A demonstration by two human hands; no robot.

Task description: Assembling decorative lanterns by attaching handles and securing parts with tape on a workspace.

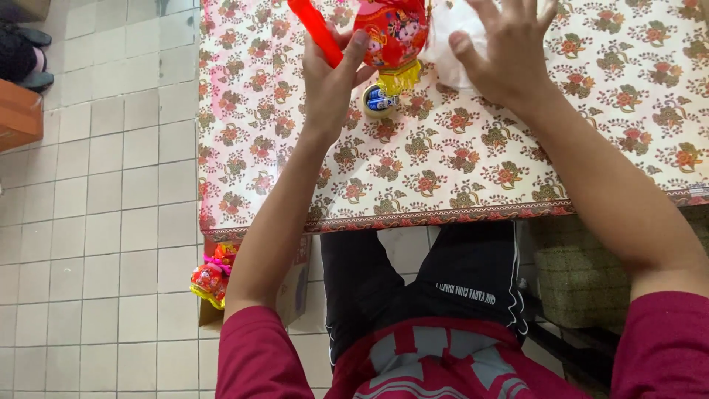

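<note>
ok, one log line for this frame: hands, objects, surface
left hand: grips red lantern | right hand: open, on white plastic bag | surface: floral-cloth table

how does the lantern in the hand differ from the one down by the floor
The red lantern is up over the floral tablecloth, gripped by the left hand; the lantern on the floor side sits low by a cardboard box, untouched. The held one shows large and near whole; the low one looks smaller and bunched. Both are red with yellow fringe.

A cardboard box (pixel 295 292) stands on the tiled floor under the table edge (red and yellow toys beside it).
</note>
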